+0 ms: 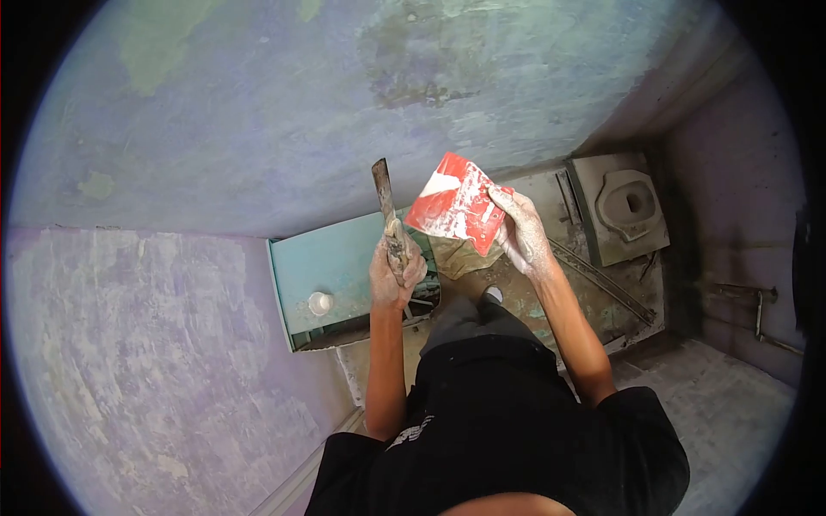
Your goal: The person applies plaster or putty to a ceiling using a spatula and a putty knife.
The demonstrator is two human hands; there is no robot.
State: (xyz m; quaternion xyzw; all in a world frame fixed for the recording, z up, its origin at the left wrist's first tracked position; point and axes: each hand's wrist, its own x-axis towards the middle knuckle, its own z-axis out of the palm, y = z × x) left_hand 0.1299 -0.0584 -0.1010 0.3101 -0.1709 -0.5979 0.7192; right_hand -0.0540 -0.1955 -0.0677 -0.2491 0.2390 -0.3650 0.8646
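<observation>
In front of my body, my left hand (397, 268) is closed around the handle of a narrow, dirty scraper (384, 191), whose dark end points up toward the wall. To its right, my right hand (523, 230) grips the right edge of a flat red plate (458, 205) smeared with white paste. The plate is tilted, its left corner close to the scraper, and a small gap seems to separate them. White residue covers the fingers of both hands.
A patchy blue-green wall (258, 112) rises ahead. Below left is a turquoise cabinet (344, 258) with a white cup (320, 303) on top. A squat toilet (630, 205) sits at right, with long strips (602, 279) on the floor and pipes (761, 318) on the right wall.
</observation>
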